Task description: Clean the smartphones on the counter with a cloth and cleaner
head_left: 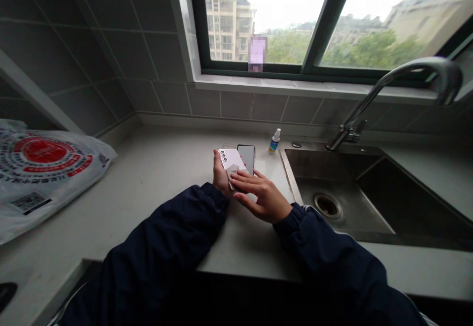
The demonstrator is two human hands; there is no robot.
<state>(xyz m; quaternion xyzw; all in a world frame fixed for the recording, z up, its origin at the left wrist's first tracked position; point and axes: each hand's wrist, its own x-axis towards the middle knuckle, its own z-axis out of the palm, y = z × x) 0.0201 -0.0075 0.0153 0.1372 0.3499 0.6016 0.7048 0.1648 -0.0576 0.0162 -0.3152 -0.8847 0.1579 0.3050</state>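
My left hand (221, 176) is wrapped round the edge of a pale pink smartphone (232, 156), its back with three camera lenses turned up. My right hand (264, 195) presses a small light grey cloth (232, 172) against the lower part of that back, its fingers fairly straight over the cloth. Just behind the phone, a flat dark-framed panel with a pale, screen-like face (250, 154) lies on the counter, partly hidden by the phone and my right fingers. A small white-capped spray bottle (274, 143) with a blue and yellow label stands to the right of it.
On the right, a steel sink (369, 217) is set into the pale counter (162, 161), with a curved tap (388, 77) over it. A printed white plastic bag (48, 168) lies at the left. Behind the counter is a tiled wall under a window.
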